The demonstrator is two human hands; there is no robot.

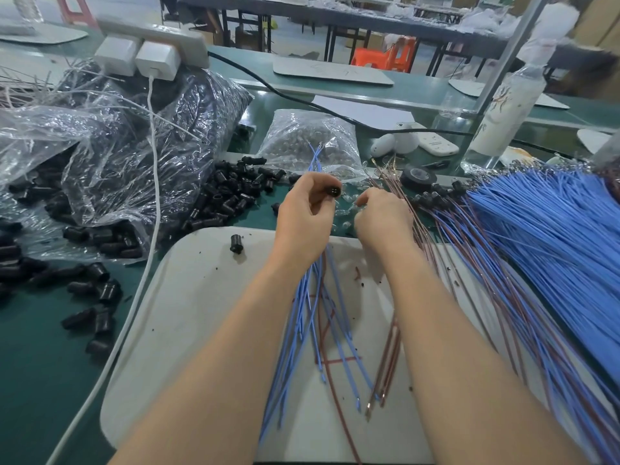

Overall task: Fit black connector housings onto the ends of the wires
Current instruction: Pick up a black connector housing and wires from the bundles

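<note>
- left hand (pixel 303 213) raised over the far edge of the grey mat (pixel 201 297), fingers curled, pinching one black housing (pixel 332 190) at the fingertips, its holed face towards the camera
- same hand also gripped a few blue wires (pixel 315 159); the tips stuck out beyond the fingers and the tails ran back across the mat under the forearm
- right hand (pixel 382 214) just beside the left, fingers curled downward; brown wires (pixel 389 177) fanned out past it, but i couldn't tell if it gripped them
- one loose housing (pixel 236 244) stood alone on the mat, left of the left wrist
- the mat lay on a green bench (pixel 40 364) and was speckled with dark crumbs
- heap of housings (pixel 231 193) spilled across the bench at left, out of a crumpled plastic bag (pixel 134 146)
- clear bag of small parts (pixel 308 139) beyond the hands
- big bundle of blue wires (pixel 553 223) at right, with finished ends and a tape roll (pixel 419 177) near its far end
- white cable (pixel 154 196) ran from a power strip (pixel 151 35) down the left side of the mat
- plastic bottle (pixel 506 109) at far right
- room behind: more long benches and an orange stool (pixel 385 57)
</note>
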